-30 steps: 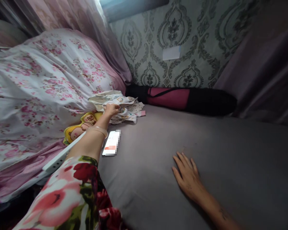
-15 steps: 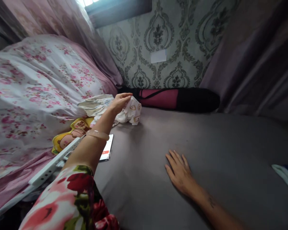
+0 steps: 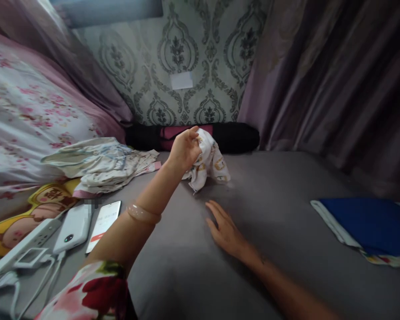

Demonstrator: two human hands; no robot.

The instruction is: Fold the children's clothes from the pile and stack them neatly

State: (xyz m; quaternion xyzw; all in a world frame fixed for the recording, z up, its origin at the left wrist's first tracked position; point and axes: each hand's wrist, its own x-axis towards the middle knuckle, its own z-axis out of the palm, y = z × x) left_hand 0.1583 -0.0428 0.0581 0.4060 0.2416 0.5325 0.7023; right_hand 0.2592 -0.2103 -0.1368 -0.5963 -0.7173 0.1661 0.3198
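Note:
A white cloth with a yellowish-brown print [image 3: 208, 160] hangs from my left hand [image 3: 186, 146], its lower part close to the grey bedsheet [image 3: 193, 266]. The fingers of that hand are closed on the cloth's upper edge. My right hand [image 3: 225, 229] is low over the sheet, nearer to me than the cloth, fingers extended and holding nothing. To the left of the cloth lies a crumpled pile of light-coloured cloths [image 3: 110, 164].
Along the wall lies a black and pink long bag [image 3: 235, 138]. Folded blue cloth [image 3: 373, 224] is at right. At left are a phone [image 3: 104, 224], a white device [image 3: 73, 229], a power strip [image 3: 42, 235], cables and a yellow cushion [image 3: 50, 200].
My left hand has carried the printed cloth rightward, away from the pile. The view has turned right, showing more of the blue cloth. My right hand is now closer to the printed cloth.

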